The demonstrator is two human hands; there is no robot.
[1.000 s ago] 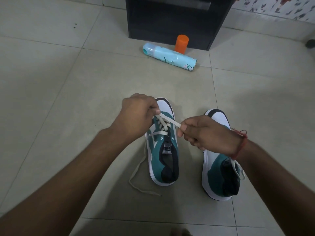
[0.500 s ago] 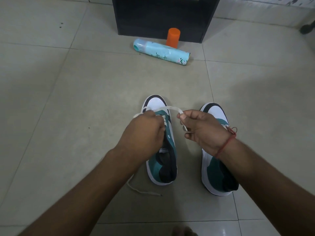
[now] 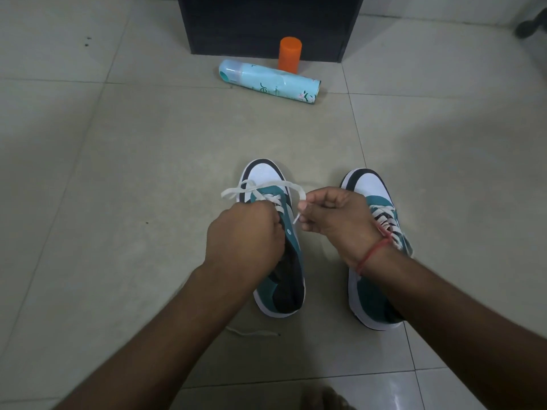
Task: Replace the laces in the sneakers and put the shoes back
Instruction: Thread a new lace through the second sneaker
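Note:
Two teal, white and black sneakers stand side by side on the tiled floor, toes pointing away from me. My left hand (image 3: 245, 232) rests over the middle of the left sneaker (image 3: 263, 176) and pinches its white lace (image 3: 266, 186). The lace arcs over the toe to my right hand (image 3: 334, 214), which pinches the other end between thumb and fingers. A loose tail of lace (image 3: 251, 332) lies on the floor behind the heel. The right sneaker (image 3: 370, 184) is laced, partly hidden under my right wrist.
A light blue spray can (image 3: 269, 81) lies on its side ahead, with an orange cap (image 3: 290, 53) standing behind it against a black cabinet (image 3: 266, 22). A dark object (image 3: 529, 28) sits at the far right edge. Bare tiles surround the shoes.
My left hand has come down from the toe area onto the shoe's middle. The lace, taut between the hands before, now curves in a loop over the toe. The view tilted slightly.

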